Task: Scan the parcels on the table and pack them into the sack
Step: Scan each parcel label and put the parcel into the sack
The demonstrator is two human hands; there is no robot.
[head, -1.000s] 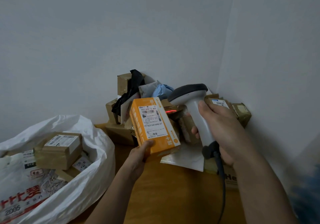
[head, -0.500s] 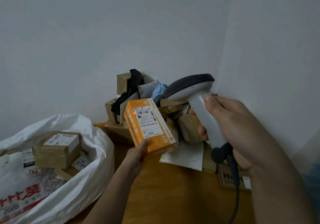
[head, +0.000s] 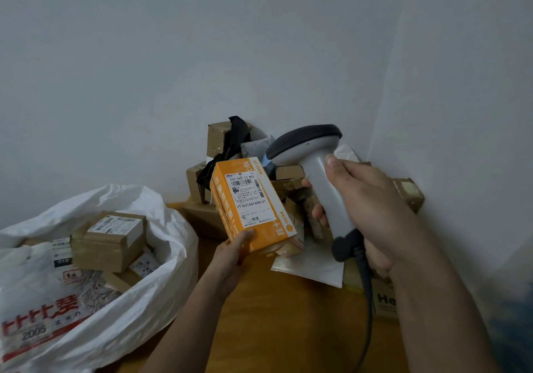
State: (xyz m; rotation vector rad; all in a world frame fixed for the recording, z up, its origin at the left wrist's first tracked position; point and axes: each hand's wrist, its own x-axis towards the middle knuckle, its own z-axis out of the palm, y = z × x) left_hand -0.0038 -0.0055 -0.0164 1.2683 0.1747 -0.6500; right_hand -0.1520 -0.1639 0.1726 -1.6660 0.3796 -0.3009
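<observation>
head cam | faces forward-down | close over table (head: 288,315) corner

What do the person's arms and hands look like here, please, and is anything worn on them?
Both forearms are bare as far as the frame shows: no sleeves, gloves, watch or rings are visible. The left hand and right hand have short, plain nails; the right thumbnail shows clearly. No marks or cables are on either arm.
</observation>
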